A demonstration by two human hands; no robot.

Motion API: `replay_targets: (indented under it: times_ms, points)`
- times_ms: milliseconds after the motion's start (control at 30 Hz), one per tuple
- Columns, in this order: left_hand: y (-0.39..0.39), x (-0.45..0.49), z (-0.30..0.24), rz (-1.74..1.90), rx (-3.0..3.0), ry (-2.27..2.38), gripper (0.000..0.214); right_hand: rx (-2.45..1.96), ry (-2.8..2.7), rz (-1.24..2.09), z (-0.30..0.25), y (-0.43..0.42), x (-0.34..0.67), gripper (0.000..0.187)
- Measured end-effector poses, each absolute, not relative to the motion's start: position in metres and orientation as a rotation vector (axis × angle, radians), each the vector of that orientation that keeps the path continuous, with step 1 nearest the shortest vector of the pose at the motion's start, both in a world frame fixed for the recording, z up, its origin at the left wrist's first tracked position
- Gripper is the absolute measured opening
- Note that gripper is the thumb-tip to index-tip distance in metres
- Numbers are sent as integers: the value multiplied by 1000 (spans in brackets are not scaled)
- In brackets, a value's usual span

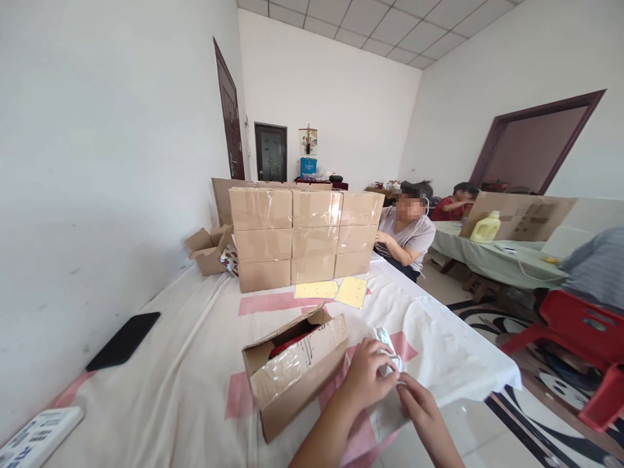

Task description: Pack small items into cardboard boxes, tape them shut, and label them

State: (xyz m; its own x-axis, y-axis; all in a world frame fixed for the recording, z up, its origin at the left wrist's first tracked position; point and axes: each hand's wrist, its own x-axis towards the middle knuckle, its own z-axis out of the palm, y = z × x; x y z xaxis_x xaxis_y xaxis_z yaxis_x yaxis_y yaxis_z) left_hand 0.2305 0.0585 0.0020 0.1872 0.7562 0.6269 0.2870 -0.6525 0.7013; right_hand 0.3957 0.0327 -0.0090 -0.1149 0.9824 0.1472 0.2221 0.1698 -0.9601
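My left hand (370, 372) is closed around a small white object (389, 351) with a greenish patch on its top; most of it hides behind the fingers, so I cannot tell its kind. My right hand (418, 401) is pinched, its fingertips meeting those of the left at the object's near end. Whatever lies between the right fingertips is too small to make out. Just left of my hands stands an open cardboard box (302, 374) with something red inside. Two yellow cards (351, 292) with small dark marks lie beyond it.
Taped cardboard boxes (312, 237) form a stacked wall across the table. A smaller open box (207, 250), a black flat item (124, 341) and a white printed box (41, 437) are at left. A co-worker (407, 227) sits past the stack; a red chair (580, 338) stands right.
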Motion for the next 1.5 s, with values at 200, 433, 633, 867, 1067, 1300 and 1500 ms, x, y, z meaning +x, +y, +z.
replay_targets:
  times_ms: [200,433,633,867,1067,1300,1500]
  points:
    - [56,227,7,1500,2053,973,11,-1220,-1558,974,4,36,388,51]
    - [52,221,16,1599,2103,994,14,-1272,-1572,966,6,45,380,58]
    - [32,186,30,1838,1765,912,18,-1338,-1580,884,-10,45,374,61]
    - [-3,154,60,1791,1867,802,11,-878,-1607,1012,40,67,318,46]
    - [-5,131,66,1749,1797,879,13,-498,-1767,1304,75,100,253,61]
    - [-8,123,69,1717,1807,939,16,-539,-1694,1352,62,92,220,45]
    - [-11,122,80,1724,1781,908,18,-504,-1749,1217,52,91,219,29]
